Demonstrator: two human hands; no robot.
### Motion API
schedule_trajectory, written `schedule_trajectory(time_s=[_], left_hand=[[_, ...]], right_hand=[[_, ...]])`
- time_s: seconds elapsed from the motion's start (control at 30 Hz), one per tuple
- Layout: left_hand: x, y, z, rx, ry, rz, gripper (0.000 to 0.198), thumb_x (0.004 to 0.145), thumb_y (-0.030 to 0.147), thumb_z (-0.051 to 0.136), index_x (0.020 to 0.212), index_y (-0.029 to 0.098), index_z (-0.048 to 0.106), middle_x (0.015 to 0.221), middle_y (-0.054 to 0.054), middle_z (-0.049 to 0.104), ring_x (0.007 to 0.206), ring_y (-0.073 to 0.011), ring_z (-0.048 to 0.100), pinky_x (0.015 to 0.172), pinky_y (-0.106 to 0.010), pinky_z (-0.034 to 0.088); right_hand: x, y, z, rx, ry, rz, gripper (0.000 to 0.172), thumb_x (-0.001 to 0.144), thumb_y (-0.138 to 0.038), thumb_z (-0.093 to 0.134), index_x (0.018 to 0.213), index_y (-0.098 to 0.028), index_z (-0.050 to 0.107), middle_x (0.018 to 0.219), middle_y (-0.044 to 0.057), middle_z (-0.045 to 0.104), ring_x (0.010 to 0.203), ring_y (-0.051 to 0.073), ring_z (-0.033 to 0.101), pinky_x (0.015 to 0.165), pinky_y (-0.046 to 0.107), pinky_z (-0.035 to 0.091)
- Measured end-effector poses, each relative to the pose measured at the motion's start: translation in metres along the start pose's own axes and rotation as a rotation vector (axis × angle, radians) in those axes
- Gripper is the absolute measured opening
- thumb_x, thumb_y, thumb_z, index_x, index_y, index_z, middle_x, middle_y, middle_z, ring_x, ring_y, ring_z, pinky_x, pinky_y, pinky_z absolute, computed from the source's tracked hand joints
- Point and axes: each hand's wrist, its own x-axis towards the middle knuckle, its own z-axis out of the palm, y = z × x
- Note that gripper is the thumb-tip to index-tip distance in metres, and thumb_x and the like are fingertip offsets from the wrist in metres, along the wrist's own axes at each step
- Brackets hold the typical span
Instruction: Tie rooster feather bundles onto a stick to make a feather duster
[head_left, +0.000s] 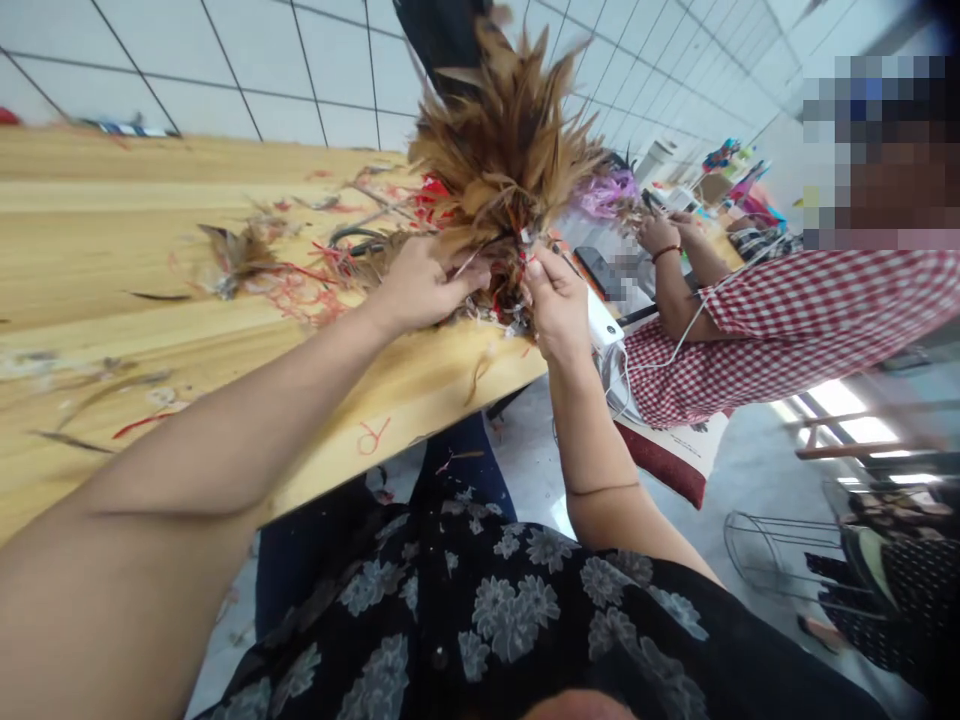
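Observation:
A bushy bundle of brown feathers (506, 130) stands up at the table's edge, fanned out at the top. My right hand (561, 305) pinches its bound base, where bits of red and white show. On the other side of that base, my left hand (420, 287) has its fingers curled in among the lower feathers. A thin pale strand runs by its thumb, but what the fingertips hold is hidden. Loose feathers and red shreds (307, 297) lie beside my left hand. Farther left rests a small tied feather bunch (238, 255).
The wooden table (90, 215) carries scattered scraps and meets a tiled wall (225, 60). A white power strip (604, 320) with cables sits by my right wrist. At right, a person in a checked shirt (810, 310) works near a phone (596, 272) and purple feathers (609, 192).

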Motion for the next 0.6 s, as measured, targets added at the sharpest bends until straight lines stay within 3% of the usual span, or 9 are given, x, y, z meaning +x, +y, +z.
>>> schedule_trajectory(time_s=[0.13, 0.2, 0.3, 0.4, 0.5, 0.6], left_hand=[[-0.007, 0.012, 0.006, 0.061, -0.06, 0.01, 0.028, 0.095, 0.035, 0.053, 0.082, 0.019, 0.072, 0.079, -0.005, 0.073, 0.08, -0.0211, 0.068, 0.081, -0.032, 0.051], [-0.007, 0.013, 0.006, 0.056, -0.052, -0.008, 0.029, 0.094, 0.035, 0.051, 0.079, 0.018, 0.069, 0.078, -0.005, 0.072, 0.077, -0.0198, 0.065, 0.078, -0.031, 0.048], [-0.004, 0.01, 0.004, 0.033, -0.037, -0.055, 0.027, 0.092, 0.035, 0.051, 0.077, 0.018, 0.067, 0.077, -0.004, 0.07, 0.073, -0.0184, 0.062, 0.075, -0.03, 0.044], [-0.004, 0.007, 0.005, 0.053, -0.062, -0.02, 0.028, 0.092, 0.035, 0.05, 0.077, 0.019, 0.067, 0.076, -0.005, 0.069, 0.074, -0.0198, 0.061, 0.075, -0.032, 0.043], [-0.005, 0.007, 0.009, 0.093, -0.065, 0.016, 0.031, 0.094, 0.035, 0.047, 0.078, 0.018, 0.068, 0.077, -0.007, 0.07, 0.077, -0.0218, 0.061, 0.077, -0.034, 0.042], [-0.004, 0.008, 0.012, 0.057, -0.02, -0.164, 0.031, 0.094, 0.038, 0.053, 0.077, 0.018, 0.069, 0.075, -0.006, 0.07, 0.073, -0.0197, 0.06, 0.072, -0.032, 0.041]], right_hand=[[0.005, 0.004, 0.012, 0.39, -0.054, 0.309, 0.031, 0.095, -0.052, 0.071, 0.087, -0.024, 0.058, 0.059, -0.01, 0.044, 0.05, 0.007, 0.036, 0.047, 0.019, 0.031], [0.004, -0.002, 0.013, 0.528, -0.082, 0.462, 0.032, 0.096, -0.044, 0.071, 0.082, -0.025, 0.05, 0.056, -0.012, 0.04, 0.045, 0.005, 0.025, 0.043, 0.017, 0.02], [0.002, -0.012, 0.014, 0.652, -0.071, 0.601, 0.033, 0.101, -0.028, 0.062, 0.077, -0.024, 0.041, 0.052, -0.012, 0.041, 0.042, 0.004, 0.021, 0.041, 0.016, 0.016], [0.0, -0.014, 0.018, 0.704, -0.024, 0.644, 0.033, 0.104, -0.021, 0.052, 0.074, -0.023, 0.038, 0.05, -0.012, 0.042, 0.04, 0.004, 0.021, 0.041, 0.015, 0.016], [-0.001, -0.001, 0.026, 0.648, 0.036, 0.608, 0.03, 0.1, -0.029, 0.06, 0.076, -0.023, 0.042, 0.049, -0.013, 0.041, 0.04, 0.004, 0.021, 0.041, 0.016, 0.015], [-0.004, 0.021, 0.037, 0.445, 0.125, 0.413, 0.029, 0.091, -0.047, 0.069, 0.084, -0.023, 0.055, 0.052, -0.013, 0.04, 0.044, 0.006, 0.028, 0.044, 0.018, 0.025]])
